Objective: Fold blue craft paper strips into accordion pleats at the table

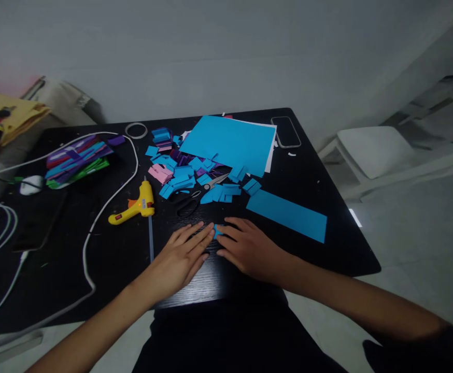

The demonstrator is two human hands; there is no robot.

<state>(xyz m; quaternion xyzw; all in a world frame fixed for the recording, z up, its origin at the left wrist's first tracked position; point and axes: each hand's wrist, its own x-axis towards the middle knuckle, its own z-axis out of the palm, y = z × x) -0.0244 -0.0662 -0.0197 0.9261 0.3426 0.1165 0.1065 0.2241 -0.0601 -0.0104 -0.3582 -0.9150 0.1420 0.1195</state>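
Observation:
A small piece of blue paper (217, 231) lies on the black table near its front edge, partly hidden under fingertips. My left hand (185, 254) rests flat with fingers stretched out, its fingertips at the paper's left side. From the right, my right hand (248, 246) touches the same piece, fingers spread and slightly bent. Just beyond the hands are black-handled scissors (201, 194), blades partly apart, among many folded blue paper pieces (182, 178). A blue paper strip (288, 215) lies to the right of them.
A yellow glue gun (135, 204) with a glue stick lies left of the hands. Behind are blue sheets (230, 142), a phone (285, 132), a tape roll (136, 130) and pink folded pieces (160, 173). A white cable (90, 233) crosses the left side near bundled coloured paper (76, 160).

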